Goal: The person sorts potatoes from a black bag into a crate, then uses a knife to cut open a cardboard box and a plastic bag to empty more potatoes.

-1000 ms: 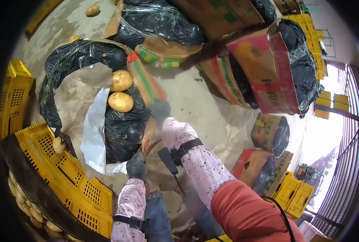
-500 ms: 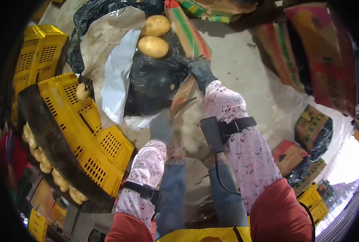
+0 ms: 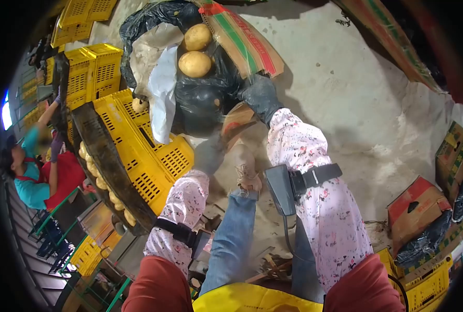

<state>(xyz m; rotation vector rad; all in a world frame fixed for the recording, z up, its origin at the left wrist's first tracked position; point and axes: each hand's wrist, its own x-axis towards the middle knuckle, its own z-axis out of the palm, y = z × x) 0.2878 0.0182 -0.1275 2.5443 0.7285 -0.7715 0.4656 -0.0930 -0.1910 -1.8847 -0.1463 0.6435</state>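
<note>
A cardboard box lined with black plastic (image 3: 203, 106) is in front of me, its printed flap (image 3: 242, 39) folded out. Two potatoes, one (image 3: 198, 37) behind the other (image 3: 194, 64), lie on the plastic beside a pale paper sheet (image 3: 162, 96). My right hand (image 3: 262, 98), in a dark glove, is closed on the flap's near end. At the box's near side is my gloved left hand (image 3: 209, 155), close to a lower flap (image 3: 237, 124). Its fingers are blurred, so their grip cannot be made out.
Left of the box a yellow crate (image 3: 132, 130) stands by a dark-edged trough of potatoes (image 3: 99, 179). A co-worker in a blue top (image 3: 31, 179) is at far left. More yellow crates (image 3: 104, 73) are behind. Cardboard boxes (image 3: 416, 208) lie at right.
The view has turned, bringing the co-worker into sight. Against the yellow crate, the lined box has shifted left, its paper now overlapping the crate's edge. My right hand stays on the flap.
</note>
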